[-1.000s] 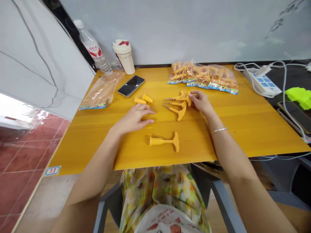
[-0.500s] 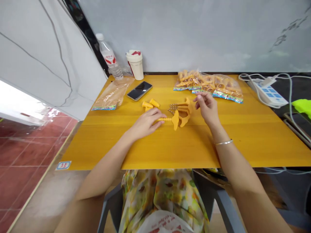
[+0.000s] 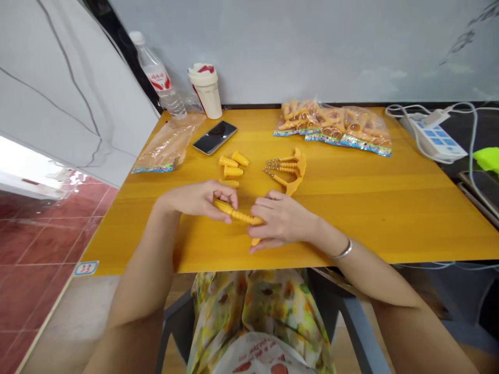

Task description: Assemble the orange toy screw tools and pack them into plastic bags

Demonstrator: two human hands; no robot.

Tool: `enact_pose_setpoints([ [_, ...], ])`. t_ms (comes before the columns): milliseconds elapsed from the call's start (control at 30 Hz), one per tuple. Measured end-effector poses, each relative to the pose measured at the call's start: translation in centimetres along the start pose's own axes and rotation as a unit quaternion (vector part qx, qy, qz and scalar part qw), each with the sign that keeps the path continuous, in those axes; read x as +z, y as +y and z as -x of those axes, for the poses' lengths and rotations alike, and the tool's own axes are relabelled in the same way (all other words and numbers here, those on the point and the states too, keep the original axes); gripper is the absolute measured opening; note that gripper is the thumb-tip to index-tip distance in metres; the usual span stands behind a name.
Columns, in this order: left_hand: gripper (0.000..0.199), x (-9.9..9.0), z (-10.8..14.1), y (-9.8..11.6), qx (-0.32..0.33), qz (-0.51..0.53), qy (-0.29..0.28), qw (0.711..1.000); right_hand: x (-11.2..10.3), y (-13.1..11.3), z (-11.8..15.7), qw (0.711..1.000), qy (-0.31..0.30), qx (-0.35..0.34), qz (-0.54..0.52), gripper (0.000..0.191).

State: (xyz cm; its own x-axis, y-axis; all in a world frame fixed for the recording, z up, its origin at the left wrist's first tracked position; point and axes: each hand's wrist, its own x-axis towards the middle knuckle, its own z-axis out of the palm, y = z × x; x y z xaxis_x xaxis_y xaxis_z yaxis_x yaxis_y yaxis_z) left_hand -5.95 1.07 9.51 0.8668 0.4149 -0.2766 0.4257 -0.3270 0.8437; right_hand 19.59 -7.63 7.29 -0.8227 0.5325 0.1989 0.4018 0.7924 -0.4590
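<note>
My left hand [image 3: 206, 198] is closed around a ribbed yellow cap [image 3: 222, 206] that sits over the tip end of a yellow T-handled screw tool [image 3: 242, 216]. The tool's twisted shaft shows between my hands, pointing left. At its other end, my right hand [image 3: 278, 221] is closed on the handle, mostly covering it. Beyond my left hand lie several loose yellow caps [image 3: 233, 171]. Several more T-handled screw tools [image 3: 294, 169] rest together past my right hand, with bare metal spiral tips pointing left.
Clear bags of orange-yellow pieces [image 3: 333, 124] lie along the back. A phone [image 3: 215, 137], a nearly flat plastic bag [image 3: 167, 145], a white cup [image 3: 206, 91] and a bottle [image 3: 158, 78] occupy the back left. A power strip [image 3: 434, 137] with cables is at the right.
My right hand has come left and nearer to me and now grips the tool's handle. My left hand now holds a cap at the shaft's tip end; the tool has moved toward me.
</note>
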Motion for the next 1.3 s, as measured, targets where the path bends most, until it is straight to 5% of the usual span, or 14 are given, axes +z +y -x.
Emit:
enact_pose_setpoints([
  [67,0.029,-1.6,1.7,-1.2,-0.032,0.016,0.01,0.999,-0.7,-0.1,0.9,0.999,-0.018,-0.009,0.034,0.034],
  [133,0.034,-2.8,3.0,-2.4,-0.046,0.055,0.132,0.989,-1.6,0.8,2.1,0.994,0.02,0.023,0.101,0.045],
  [233,0.035,-3.0,2.8,-3.1,0.035,0.126,0.391,0.911,-3.0,3.8,3.7,0.946,0.194,0.153,0.212,0.048],
  [333,0.032,-1.5,0.3,-2.6,0.061,0.056,0.447,0.891,-3.3,7.0,4.4,0.916,0.218,0.218,0.256,0.043],
  [533,0.027,0.1,-1.8,-2.7,0.054,-0.051,0.449,0.891,-2.3,9.2,4.9,0.937,0.104,0.205,0.261,0.03],
  [767,0.031,0.7,-1.9,-2.6,0.071,-0.217,0.407,0.884,-1.1,7.5,3.7,0.94,0.147,0.183,0.25,0.031],
  [900,0.039,0.2,-1.6,-3.2,-0.011,-0.258,0.369,0.893,0.8,6.5,2.2,0.958,0.096,0.129,0.239,0.027],
  [1033,0.057,-0.3,-1.1,-3.9,-0.095,-0.276,0.294,0.91,1.5,7.5,2.2,0.95,0.078,0.17,0.248,0.028],
  [1300,0.044,-0.3,-1.4,-4.5,-0.112,-0.298,0.368,0.873,-0.7,8.9,4.0,0.951,0.136,0.169,0.219,0.03],
])
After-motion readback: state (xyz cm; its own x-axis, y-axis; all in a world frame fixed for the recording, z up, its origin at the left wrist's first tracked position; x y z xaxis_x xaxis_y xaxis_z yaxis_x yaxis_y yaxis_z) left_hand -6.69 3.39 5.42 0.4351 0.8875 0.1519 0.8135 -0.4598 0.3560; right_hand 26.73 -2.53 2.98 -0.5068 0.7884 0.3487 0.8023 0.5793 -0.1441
